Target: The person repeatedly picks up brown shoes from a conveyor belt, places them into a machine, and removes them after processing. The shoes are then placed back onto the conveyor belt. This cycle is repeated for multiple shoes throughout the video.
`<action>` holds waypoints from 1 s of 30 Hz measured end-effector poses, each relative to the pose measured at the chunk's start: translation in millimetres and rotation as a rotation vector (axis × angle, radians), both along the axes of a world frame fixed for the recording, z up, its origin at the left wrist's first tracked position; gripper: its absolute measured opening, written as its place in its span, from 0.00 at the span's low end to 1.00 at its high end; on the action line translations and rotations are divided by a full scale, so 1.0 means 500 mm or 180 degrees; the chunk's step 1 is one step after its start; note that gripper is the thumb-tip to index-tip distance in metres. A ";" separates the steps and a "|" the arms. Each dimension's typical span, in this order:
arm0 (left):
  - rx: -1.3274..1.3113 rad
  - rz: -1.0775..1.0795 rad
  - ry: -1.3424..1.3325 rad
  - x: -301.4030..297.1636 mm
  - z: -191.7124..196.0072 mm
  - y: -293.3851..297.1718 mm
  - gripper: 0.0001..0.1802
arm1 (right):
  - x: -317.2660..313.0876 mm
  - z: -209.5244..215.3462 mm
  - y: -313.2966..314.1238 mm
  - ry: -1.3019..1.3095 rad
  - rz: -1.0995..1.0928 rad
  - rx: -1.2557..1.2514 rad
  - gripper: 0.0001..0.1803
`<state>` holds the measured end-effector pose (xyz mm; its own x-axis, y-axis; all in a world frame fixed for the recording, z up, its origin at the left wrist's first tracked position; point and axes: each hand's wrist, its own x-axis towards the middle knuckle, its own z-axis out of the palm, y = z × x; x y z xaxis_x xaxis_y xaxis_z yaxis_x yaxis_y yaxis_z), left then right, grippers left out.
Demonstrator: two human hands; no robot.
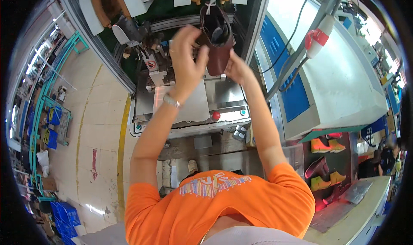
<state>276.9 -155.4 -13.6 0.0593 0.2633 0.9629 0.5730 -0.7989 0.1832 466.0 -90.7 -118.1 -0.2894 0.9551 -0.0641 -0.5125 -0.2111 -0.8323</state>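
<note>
While the yellow floor line runs along the left of the frame, the left hand hangs at upper centre with a silvery watch at its wrist, its fingers loosely curled and parted, closed around nothing; its thumb is just beside the boot, though whether they touch I cannot tell. Below it, a pale sheet lies on the metal bench. The dark reddish-brown boot is at upper centre, just right of that hand, its opening toward the top of the frame and a white tie at the top edge. It should be light to moderate in weight, with a shaft that gives when squeezed and probably a firmer lower part; the smooth surface could slip a little and may mark under fingernails. Broad, flat pressure on both sides of the lower part looks the surest hold, while the tie seems too flimsy to lift by. Next, the right hand has its fingertips against the boot's right side, but how firmly they grip is hidden. At far right stands a white cabinet, with orange-and-yellow boots below it.
</note>
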 end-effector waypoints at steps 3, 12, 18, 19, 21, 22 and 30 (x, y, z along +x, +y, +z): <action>-0.0494 0.0218 0.0890 0.051 0.033 -0.100 0.24 | -0.042 -0.078 -0.019 0.1225 0.0550 -0.0123 0.28; -0.0493 0.1395 0.1943 0.114 0.007 -0.117 0.29 | -0.123 -0.141 -0.036 0.2114 0.0208 0.0038 0.20; -0.0679 0.1048 0.1811 0.108 -0.046 -0.102 0.29 | -0.101 -0.154 -0.003 0.1916 0.0042 0.0200 0.18; -0.0695 0.1042 0.1800 0.104 -0.054 -0.098 0.29 | -0.100 -0.159 -0.002 0.1895 0.0023 0.0210 0.18; -0.0726 0.1033 0.1776 0.095 -0.065 -0.090 0.30 | -0.099 -0.171 0.000 0.1870 -0.0015 0.0224 0.18; -0.0702 0.1003 0.1733 0.095 -0.070 -0.084 0.31 | -0.099 -0.182 -0.003 0.1844 -0.0041 0.0218 0.18; -0.0689 0.0644 0.1451 0.069 -0.092 -0.065 0.32 | -0.113 -0.203 0.043 0.1790 -0.0123 0.0201 0.16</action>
<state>311.5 -187.7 -59.6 0.3859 0.5021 0.7739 0.7711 -0.6360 0.0281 409.3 -68.9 -219.8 -0.2273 0.9626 0.1476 -0.8870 -0.1420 -0.4394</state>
